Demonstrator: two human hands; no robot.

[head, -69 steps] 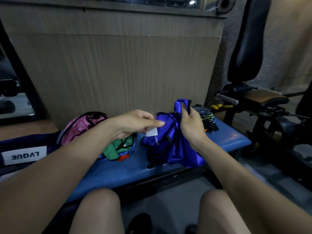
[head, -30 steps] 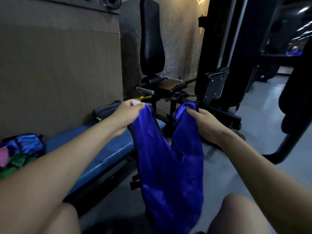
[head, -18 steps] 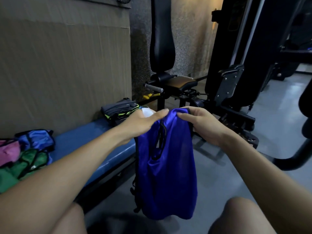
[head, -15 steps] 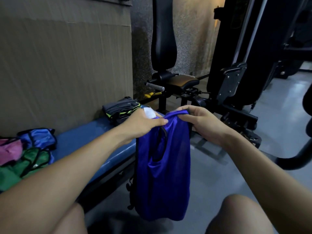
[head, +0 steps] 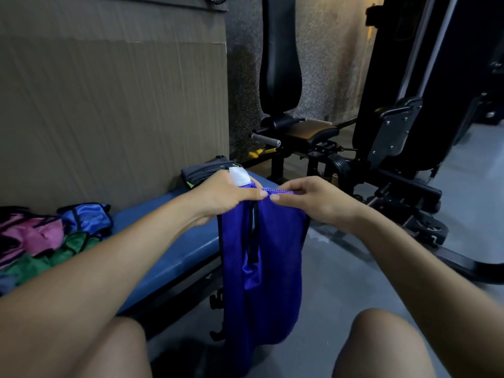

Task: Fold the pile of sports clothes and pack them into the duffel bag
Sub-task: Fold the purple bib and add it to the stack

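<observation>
Both hands hold one garment, a shiny royal-blue sleeveless sports top with black edging [head: 268, 268], by its upper hem. The left hand [head: 226, 196] has its fingers curled over the hem's left end, thumb and fingertips pinching the cloth; a white fabric label [head: 239, 175] stands up just above its knuckles. The right hand [head: 311, 199] pinches the hem immediately to the right, its fingertips meeting those of the left hand. A line of blue stitching runs along the hem between the two grips.

Below the grips the top hangs straight down, doubled lengthwise, in front of the person's knees and clear of the blue padded bench [head: 174, 241]. A black-edged opening runs down from just under the left grip.

Behind the left hand, on the bench's far end, lies a folded dark grey garment with yellow-green trim [head: 206, 170]. Well to the left of the grips, on the bench, sits a loose heap of pink, green and blue sports clothes [head: 51, 236]. Beyond the right hand stands a black gym machine with an upright padded backrest [head: 281, 66].
</observation>
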